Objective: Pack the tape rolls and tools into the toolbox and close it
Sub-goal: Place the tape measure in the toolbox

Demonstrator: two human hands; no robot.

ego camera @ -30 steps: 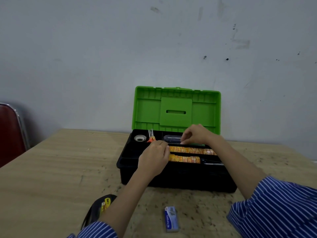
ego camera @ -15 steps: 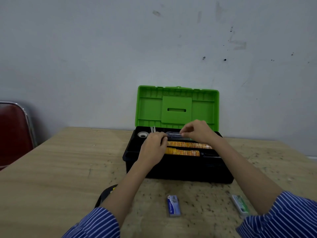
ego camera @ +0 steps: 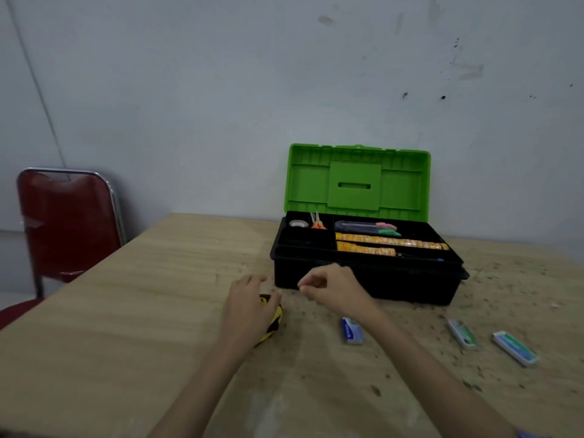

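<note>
The black toolbox [ego camera: 410, 286] stands on the wooden table with its green lid [ego camera: 357, 184] upright. Its tray holds two rows of orange tape rolls [ego camera: 388, 241], a white tape roll [ego camera: 298, 223], orange-handled scissors [ego camera: 317, 222], pens [ego camera: 366, 227] and a thin screwdriver [ego camera: 417, 257]. In front of the box's left corner, my left hand [ego camera: 249, 308] lies over a yellow-and-black tape measure [ego camera: 273, 320], fingers and thumb curved round it. My right hand [ego camera: 331, 289] hovers beside it before the box front, fingers loosely curled, holding nothing.
A small blue-and-white box [ego camera: 352, 330] lies on the table [ego camera: 126, 311] under my right forearm. Two green-and-white boxes [ego camera: 463, 334] [ego camera: 515, 347] lie further right. A red chair [ego camera: 66, 222] stands at the table's left edge; a wall is right behind the toolbox.
Both hands have left the toolbox tray and come down in front of it. My left hand has landed on the tape measure. The view has swung left and pulled back.
</note>
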